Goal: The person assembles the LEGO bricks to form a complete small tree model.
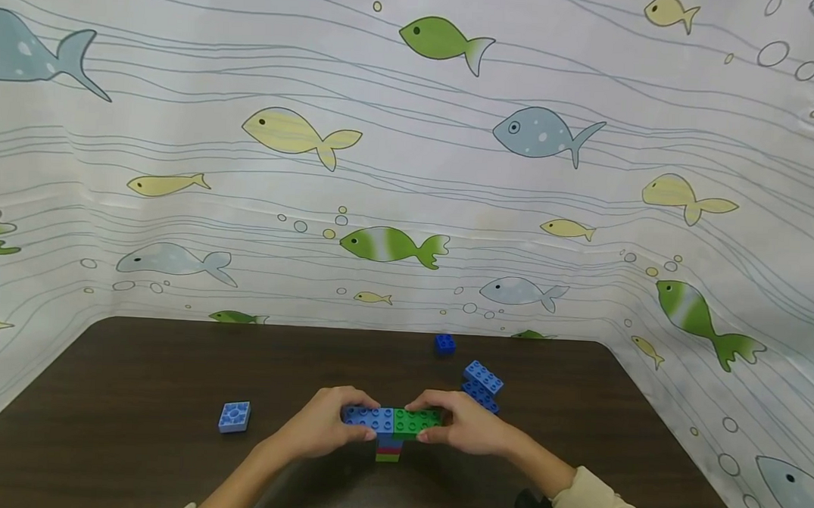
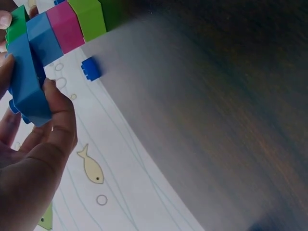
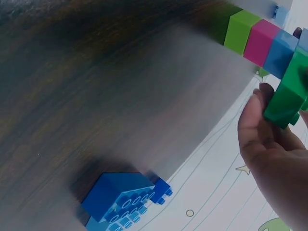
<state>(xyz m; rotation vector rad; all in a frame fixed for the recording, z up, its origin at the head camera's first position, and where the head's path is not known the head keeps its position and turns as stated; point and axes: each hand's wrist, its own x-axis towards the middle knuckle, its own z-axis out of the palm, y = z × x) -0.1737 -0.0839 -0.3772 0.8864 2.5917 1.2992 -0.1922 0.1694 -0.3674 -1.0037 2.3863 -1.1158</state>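
Observation:
A small tower stands on the dark table, with a lime green brick [image 1: 387, 458] at the bottom, a magenta brick [image 2: 66, 26] above it and a blue brick [image 2: 44, 38] on that. Across its top sit two longer bricks end to end, a light blue brick [image 1: 370, 419] on the left and a green brick [image 1: 416, 423] on the right. My left hand [image 1: 326, 423] pinches the light blue brick between thumb and fingers. From the other side my right hand [image 1: 471, 423] grips the green brick the same way. Both top bricks overhang the narrow tower.
A light blue square brick [image 1: 235, 417] lies on the table [image 1: 135, 378] at left. Behind my right hand are a light blue long brick [image 1: 483, 378] and a darker blue brick [image 1: 480, 396], touching. A small blue brick [image 1: 445, 343] lies near the back edge, before the fish-patterned sheet [image 1: 300, 204].

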